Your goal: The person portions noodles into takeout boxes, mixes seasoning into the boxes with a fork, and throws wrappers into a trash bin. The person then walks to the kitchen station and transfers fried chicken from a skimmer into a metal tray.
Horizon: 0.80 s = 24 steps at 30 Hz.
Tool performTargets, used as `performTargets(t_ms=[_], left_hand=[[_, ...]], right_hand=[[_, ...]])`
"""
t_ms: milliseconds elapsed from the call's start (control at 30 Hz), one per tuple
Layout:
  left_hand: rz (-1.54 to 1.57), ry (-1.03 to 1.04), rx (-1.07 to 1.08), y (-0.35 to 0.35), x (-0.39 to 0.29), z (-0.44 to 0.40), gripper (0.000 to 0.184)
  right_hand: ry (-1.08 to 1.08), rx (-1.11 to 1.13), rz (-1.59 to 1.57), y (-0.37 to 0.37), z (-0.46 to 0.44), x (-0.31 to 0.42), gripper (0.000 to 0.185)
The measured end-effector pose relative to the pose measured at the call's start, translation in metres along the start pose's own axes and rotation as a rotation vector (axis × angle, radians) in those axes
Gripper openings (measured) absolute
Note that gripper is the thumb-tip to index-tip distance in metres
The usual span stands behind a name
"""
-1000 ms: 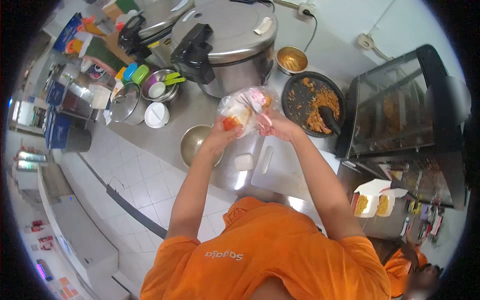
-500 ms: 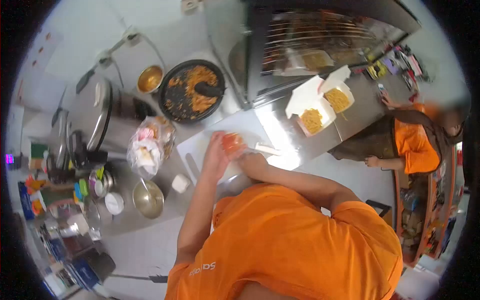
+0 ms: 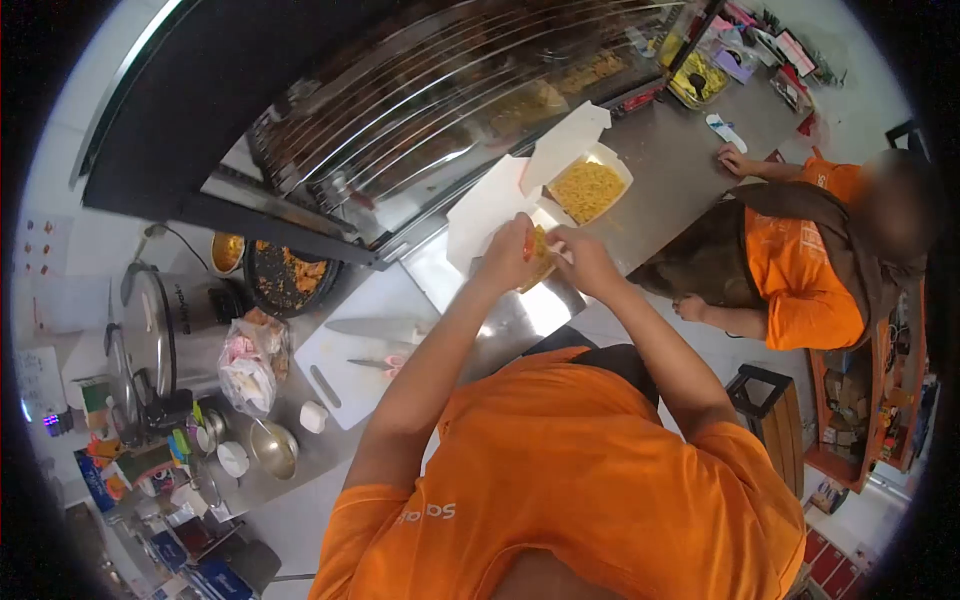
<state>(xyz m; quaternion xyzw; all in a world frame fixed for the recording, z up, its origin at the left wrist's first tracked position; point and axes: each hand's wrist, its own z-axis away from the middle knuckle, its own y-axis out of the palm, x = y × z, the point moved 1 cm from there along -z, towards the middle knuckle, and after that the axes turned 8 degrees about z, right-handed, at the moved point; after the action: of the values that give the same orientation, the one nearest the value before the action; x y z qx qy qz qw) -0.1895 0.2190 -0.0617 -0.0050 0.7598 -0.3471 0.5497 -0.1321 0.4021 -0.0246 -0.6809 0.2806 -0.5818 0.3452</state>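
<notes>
My left hand is closed around a small orange-red thing, mostly hidden by the fingers, above the nearer takeaway box of yellow noodles. Fingers of my right hand are pinched together close beside the left; what is between them is too small to make out. Past my hands a second open box holds yellow noodles. To the left, a white cutting board carries a broad knife, a pair of scissors and a dark-handled tool.
A glass display case stands behind the boxes. At left are a black pan with orange-brown food, a plastic bag, a metal bowl and a large cooker. A co-worker in an orange shirt stands at right.
Both hands have gone from the cutting board rightward to the nearer noodle box, carrying the orange-red thing. The view has turned toward the display case. The knife and scissors now show on the board.
</notes>
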Motion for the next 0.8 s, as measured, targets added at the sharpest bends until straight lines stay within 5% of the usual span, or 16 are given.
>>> performTargets(t_ms=[100,300,400,500,600,800], left_hand=[[0.147,-0.292,0.159,0.004,-0.013,-0.015,0.074],[0.196,-0.229,0.056,0.015,-0.001,-0.019,0.103],[0.253,-0.27,-0.003,0.004,-0.016,-0.018,0.085],[0.001,-0.055,-0.002,0.005,-0.008,-0.012,0.06],[-0.004,-0.199,-0.074,0.0,-0.011,0.0,0.035],[-0.232,-0.137,-0.101,0.012,-0.009,0.002,0.036]], right_hand=[[-0.202,0.003,-0.013,0.013,-0.02,-0.01,0.031],[-0.306,0.132,-0.056,0.042,-0.035,-0.041,0.036],[-0.33,0.032,-0.193,0.042,-0.041,-0.04,0.033],[-0.262,0.007,-0.25,0.029,-0.046,-0.037,0.03],[-0.19,0.121,-0.294,0.033,-0.051,-0.046,0.028],[-0.478,0.08,-0.106,0.019,-0.051,-0.033,0.022]])
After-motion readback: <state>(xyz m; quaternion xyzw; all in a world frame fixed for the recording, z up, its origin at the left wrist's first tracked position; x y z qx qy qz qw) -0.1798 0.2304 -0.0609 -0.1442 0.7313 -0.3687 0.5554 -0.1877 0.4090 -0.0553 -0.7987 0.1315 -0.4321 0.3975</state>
